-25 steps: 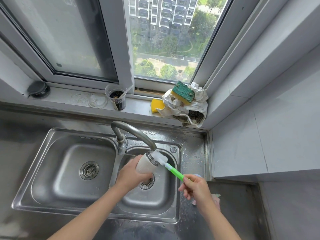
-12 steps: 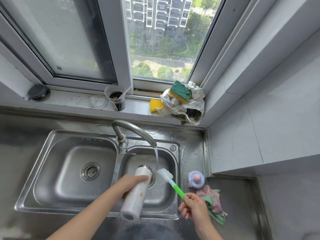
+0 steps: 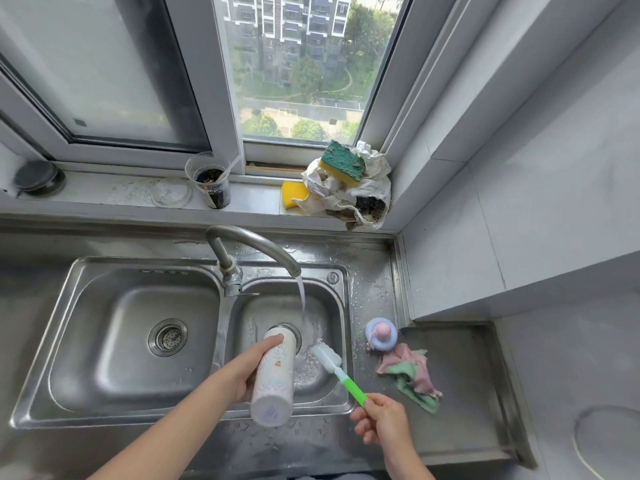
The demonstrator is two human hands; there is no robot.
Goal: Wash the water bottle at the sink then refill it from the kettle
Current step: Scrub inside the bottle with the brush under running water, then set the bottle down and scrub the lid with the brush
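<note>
Head view: white, cartoon-printed bottle [image 3: 277,382]

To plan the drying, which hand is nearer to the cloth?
Right. The right hand, holding the brush, is just front-left of the cloth; the left hand grips the bottle over the sink, farther left.

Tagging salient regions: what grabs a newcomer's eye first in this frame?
The white water bottle, gripped by the left hand and tilted mouth-first into the right basin, beside the running stream from the faucet. Then the green-handled brush in the right hand, its white head just right of the bottle. On the windowsill, a green-and-yellow sponge tops a crumpled cloth.
</note>
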